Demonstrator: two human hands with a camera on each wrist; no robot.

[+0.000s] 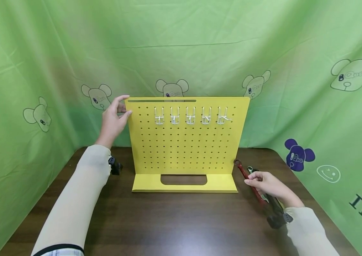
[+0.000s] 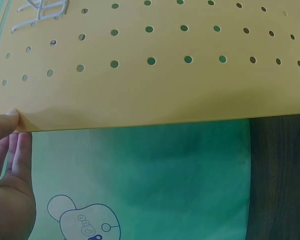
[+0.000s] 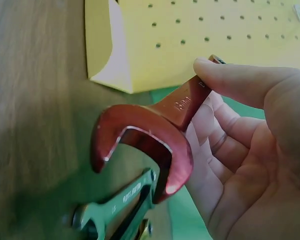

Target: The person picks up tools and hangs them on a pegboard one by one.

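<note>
A yellow pegboard (image 1: 184, 142) stands upright on its base, with several white wire hooks (image 1: 190, 115) in a row near its top. At the board's upper left corner, my left hand (image 1: 113, 121) grips the edge, thumb on the front and fingers behind, as the left wrist view also shows (image 2: 12, 175). To the right of the board, my right hand (image 1: 268, 186) pinches a red wrench (image 1: 254, 188) by its shaft between thumb and fingers. In the right wrist view its open-ended jaw faces the camera, below the hand's thumb.
Beneath the red wrench lie other tools, among them a green wrench (image 3: 120, 197), on the dark wooden table (image 1: 174, 220). A green printed curtain (image 1: 200, 46) hangs behind the table and along both sides.
</note>
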